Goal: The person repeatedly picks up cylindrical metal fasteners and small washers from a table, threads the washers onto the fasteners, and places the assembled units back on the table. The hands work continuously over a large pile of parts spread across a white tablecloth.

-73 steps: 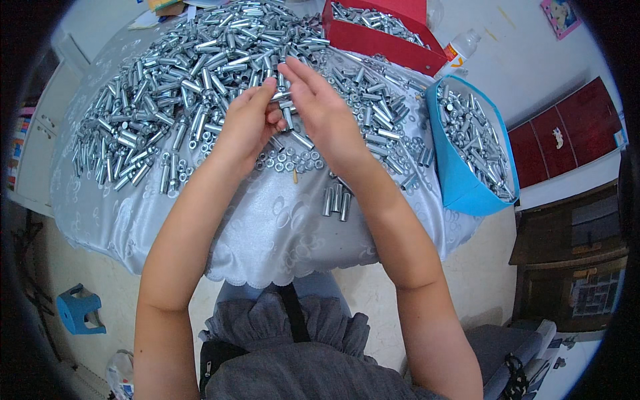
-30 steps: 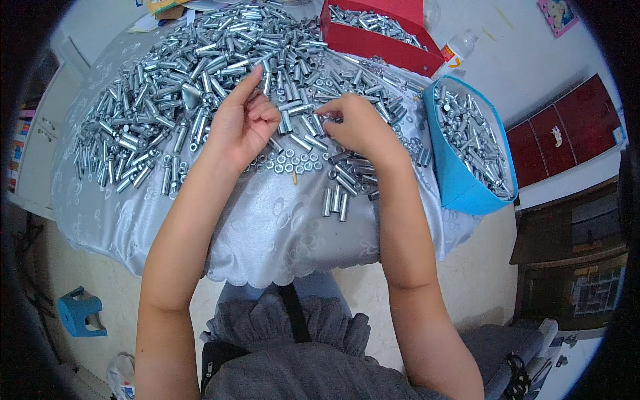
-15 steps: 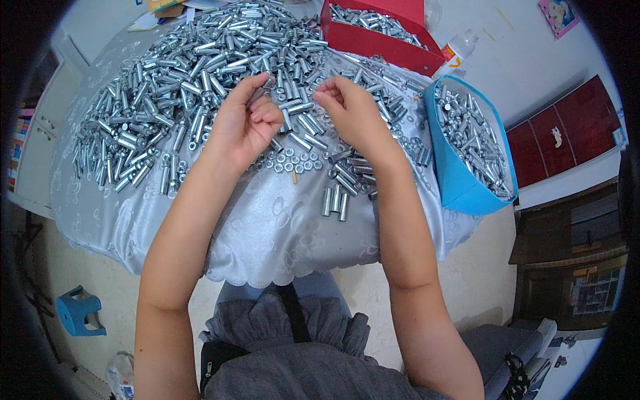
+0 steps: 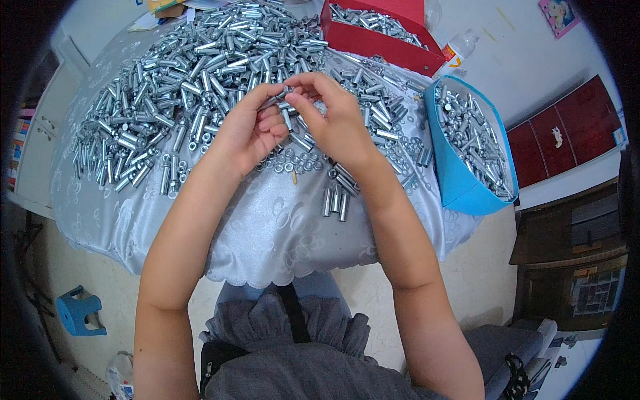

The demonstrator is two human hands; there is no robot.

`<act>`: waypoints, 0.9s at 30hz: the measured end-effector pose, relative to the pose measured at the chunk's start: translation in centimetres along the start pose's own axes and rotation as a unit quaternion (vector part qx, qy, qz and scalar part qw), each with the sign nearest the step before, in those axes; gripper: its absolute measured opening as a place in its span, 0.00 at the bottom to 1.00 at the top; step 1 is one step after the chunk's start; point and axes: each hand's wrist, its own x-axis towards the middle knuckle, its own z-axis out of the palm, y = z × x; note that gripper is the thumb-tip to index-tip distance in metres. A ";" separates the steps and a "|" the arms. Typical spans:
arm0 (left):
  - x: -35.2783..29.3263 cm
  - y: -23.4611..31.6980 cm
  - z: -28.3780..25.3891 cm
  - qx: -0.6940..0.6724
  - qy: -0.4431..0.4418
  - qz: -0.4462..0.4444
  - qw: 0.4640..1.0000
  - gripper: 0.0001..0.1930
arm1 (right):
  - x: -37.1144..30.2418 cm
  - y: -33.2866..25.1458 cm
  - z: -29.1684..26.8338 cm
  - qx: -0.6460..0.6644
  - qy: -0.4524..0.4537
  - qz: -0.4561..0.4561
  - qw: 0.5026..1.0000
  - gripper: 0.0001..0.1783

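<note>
Pinching one metal piece (image 4: 287, 92): left hand (image 4: 250, 131) plus right hand (image 4: 339, 125); three sleeves (image 4: 336, 199) nearest front edge of surface (image 4: 287, 230).

Looks cool and moderately bright, with sheen on the tablecloth (image 4: 287, 220), glints on metal tubes (image 4: 207, 83) and bent, blackened edges.

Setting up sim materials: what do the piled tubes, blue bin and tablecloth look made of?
Tubes: metal, probably plated steel, polished; bright mirror-like highlights.
Blue bin: fabric or thin plastic, low sheen; thin, bowed walls, no weave discernible.
Tablecloth: satin-like fabric, likely synthetic, glossy; soft folds, sheen, scalloped hem.
</note>
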 end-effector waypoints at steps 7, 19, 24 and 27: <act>-0.8 -0.2 1.2 0.132 0.046 0.093 0.986 0.10 | 0.1 0.0 -0.4 0.035 -0.003 0.002 0.999 0.11; -0.5 -0.6 1.1 0.078 0.038 0.082 0.993 0.13 | 0.3 -1.6 -2.0 -0.048 -0.063 0.214 0.974 0.09; -0.4 -0.4 1.0 0.082 0.043 0.078 0.993 0.13 | 0.4 -0.9 -1.8 0.054 -0.002 0.150 0.987 0.11; -0.3 -0.4 0.7 0.086 0.045 0.082 0.992 0.12 | 0.5 -0.9 -1.9 -0.010 -0.004 0.009 1.000 0.12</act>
